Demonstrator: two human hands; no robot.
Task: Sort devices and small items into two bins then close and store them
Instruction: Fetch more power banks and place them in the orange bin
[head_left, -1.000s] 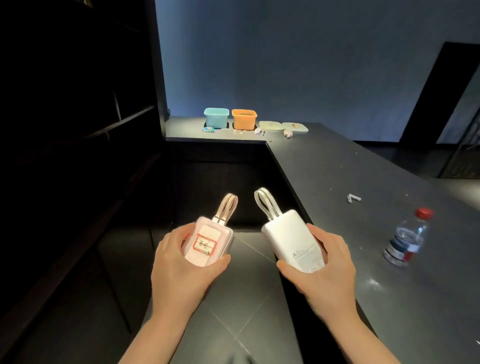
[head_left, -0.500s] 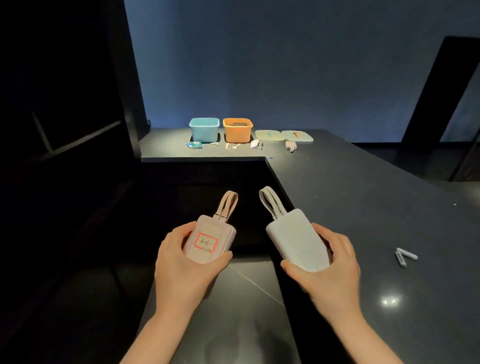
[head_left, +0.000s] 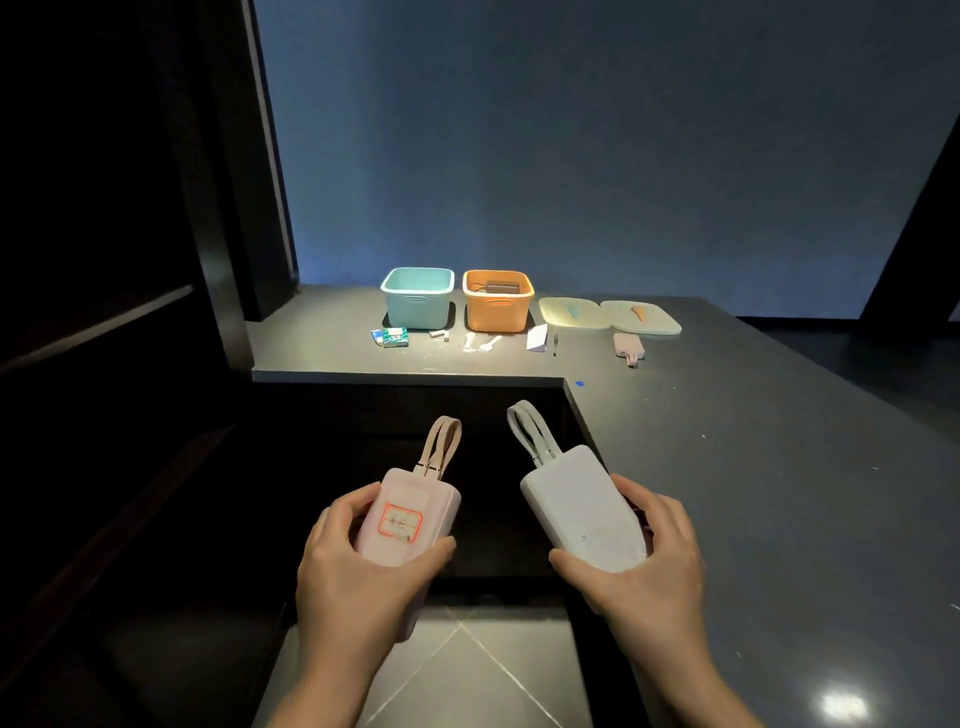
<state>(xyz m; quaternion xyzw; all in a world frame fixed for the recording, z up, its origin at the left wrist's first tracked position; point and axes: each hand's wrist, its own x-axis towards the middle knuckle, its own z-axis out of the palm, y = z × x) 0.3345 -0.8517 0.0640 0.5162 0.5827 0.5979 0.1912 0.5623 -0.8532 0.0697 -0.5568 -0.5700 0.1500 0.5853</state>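
Sorting is barely begun. Orange bin (head_left: 497, 306) holds one dark device; teal bin (head_left: 417, 297) looks empty, though its floor is partly hidden. Small items (head_left: 483, 343) lie loose on the counter (head_left: 753, 467) before both bins, and two lids (head_left: 608, 315) lie off, beside the orange bin. Left hand (head_left: 358, 566) grips a pink power bank (head_left: 408, 517), fingers curled round its sides. Right hand (head_left: 644, 566) grips a white power bank (head_left: 579, 506) likewise. Both banks are held short of the counter, well apart from the bins, cable loops pointing forward.
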